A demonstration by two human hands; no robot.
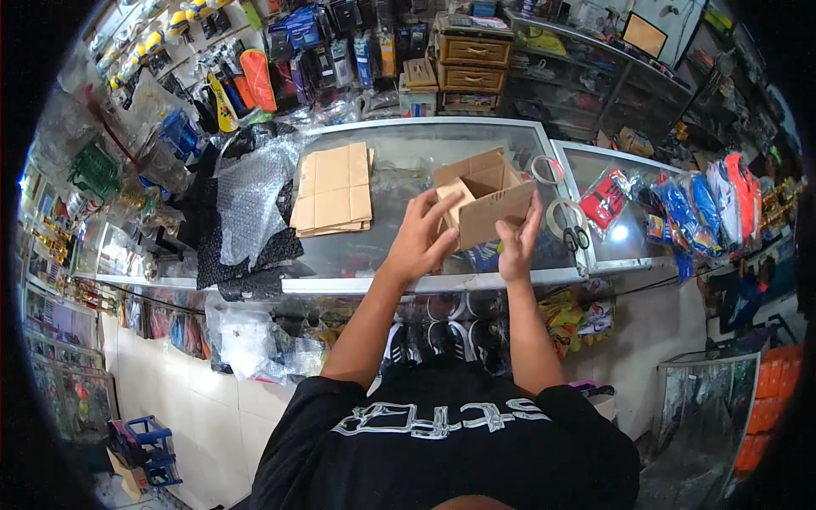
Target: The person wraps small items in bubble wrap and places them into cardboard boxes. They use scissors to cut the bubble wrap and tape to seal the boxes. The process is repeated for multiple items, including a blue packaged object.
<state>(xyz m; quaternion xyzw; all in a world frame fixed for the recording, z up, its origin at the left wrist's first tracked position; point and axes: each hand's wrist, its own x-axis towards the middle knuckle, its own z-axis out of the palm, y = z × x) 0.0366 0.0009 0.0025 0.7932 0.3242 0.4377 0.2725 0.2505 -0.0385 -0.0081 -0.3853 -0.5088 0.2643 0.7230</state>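
Observation:
Between my two hands is a small brown cardboard box, held tilted above the glass-topped counter. Its top is open and I see into its dark inside. My left hand grips the box's left side, with the fingers over a flap at that edge. On the right, my right hand presses on the side wall, thumb in front. Left of the box lies a stack of flattened cardboard on the glass. The underside of the box is hidden.
Black-handled scissors and a tape roll lie right of the box; another tape roll lies behind them. Bubble wrap covers the counter's left part. Bagged sports goods lie far right. Wooden drawers stand behind.

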